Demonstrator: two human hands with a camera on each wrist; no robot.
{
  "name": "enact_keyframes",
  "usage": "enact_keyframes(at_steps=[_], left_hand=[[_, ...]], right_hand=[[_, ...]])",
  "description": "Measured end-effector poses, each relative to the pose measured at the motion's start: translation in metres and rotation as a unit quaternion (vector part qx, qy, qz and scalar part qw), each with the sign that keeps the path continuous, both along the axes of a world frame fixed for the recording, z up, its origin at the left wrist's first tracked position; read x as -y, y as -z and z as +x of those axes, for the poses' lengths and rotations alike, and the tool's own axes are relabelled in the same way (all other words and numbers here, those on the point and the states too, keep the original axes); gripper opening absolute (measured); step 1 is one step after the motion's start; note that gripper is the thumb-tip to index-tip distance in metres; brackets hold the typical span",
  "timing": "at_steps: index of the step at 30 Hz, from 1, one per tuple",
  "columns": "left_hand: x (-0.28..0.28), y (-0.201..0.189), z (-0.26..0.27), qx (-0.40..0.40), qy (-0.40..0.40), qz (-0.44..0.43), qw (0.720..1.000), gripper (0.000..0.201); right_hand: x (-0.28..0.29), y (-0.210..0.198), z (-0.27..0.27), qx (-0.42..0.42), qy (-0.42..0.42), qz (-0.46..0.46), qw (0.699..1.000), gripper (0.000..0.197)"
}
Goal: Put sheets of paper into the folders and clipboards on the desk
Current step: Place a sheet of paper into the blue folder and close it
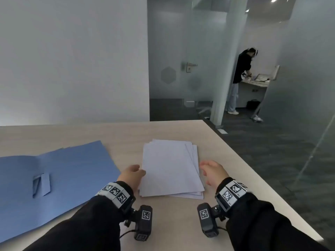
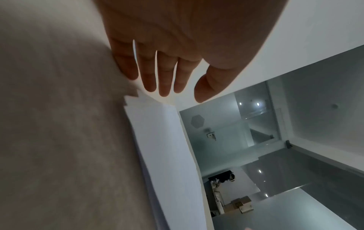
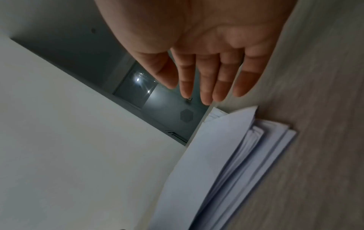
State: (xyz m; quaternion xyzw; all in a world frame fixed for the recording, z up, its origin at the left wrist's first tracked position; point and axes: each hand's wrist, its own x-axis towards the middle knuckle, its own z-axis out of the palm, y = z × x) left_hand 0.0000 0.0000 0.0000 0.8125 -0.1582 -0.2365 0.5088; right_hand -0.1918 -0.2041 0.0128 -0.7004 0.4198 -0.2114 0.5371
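Note:
A loosely squared stack of white paper (image 1: 170,169) lies on the desk (image 1: 108,132) between my hands. My left hand (image 1: 133,175) is at the stack's left edge with its fingers straight; in the left wrist view the fingertips (image 2: 163,91) touch the edge of the paper stack (image 2: 157,140). My right hand (image 1: 211,171) stands on edge at the stack's right side, fingers (image 3: 206,80) straight and close together, just short of the fanned sheets (image 3: 226,155). An open blue folder (image 1: 54,178) lies flat to the left, with a small blue tab (image 1: 41,185) on its inside.
The desk's right edge (image 1: 257,178) runs diagonally close to my right arm, with dark carpet (image 1: 272,151) beyond. A white wall stands behind the desk. Far off, past a glass door (image 1: 188,66), a person (image 1: 241,78) works at a counter.

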Motion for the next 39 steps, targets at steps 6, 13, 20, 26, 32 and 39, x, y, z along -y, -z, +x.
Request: enact_keyframes(at_steps=[6, 13, 20, 26, 32, 39], left_hand=[[0.023, 0.004, 0.019, -0.044, 0.000, 0.048, 0.998, 0.076], [0.023, 0.009, 0.018, 0.087, 0.051, 0.131, 0.986, 0.043], [0.011, 0.008, 0.017, 0.061, 0.041, 0.046, 0.996, 0.033], [0.007, 0.001, 0.015, 0.048, 0.043, 0.024, 0.998, 0.019], [-0.004, -0.004, 0.011, 0.054, 0.003, -0.006, 0.999, 0.012], [-0.036, -0.011, 0.007, 0.031, -0.002, -0.123, 0.992, 0.009]], right_hand=[[0.010, 0.002, 0.023, 0.005, -0.035, 0.042, 0.999, 0.035], [0.015, 0.014, 0.034, -0.018, -0.044, 0.058, 0.997, 0.045], [0.012, 0.011, 0.034, -0.011, -0.071, 0.050, 0.996, 0.028], [0.007, 0.011, 0.029, -0.040, -0.098, 0.020, 0.994, 0.023], [0.002, 0.002, 0.021, -0.027, -0.065, 0.026, 0.997, 0.029], [-0.013, -0.015, 0.024, 0.036, -0.052, 0.016, 0.998, 0.062]])
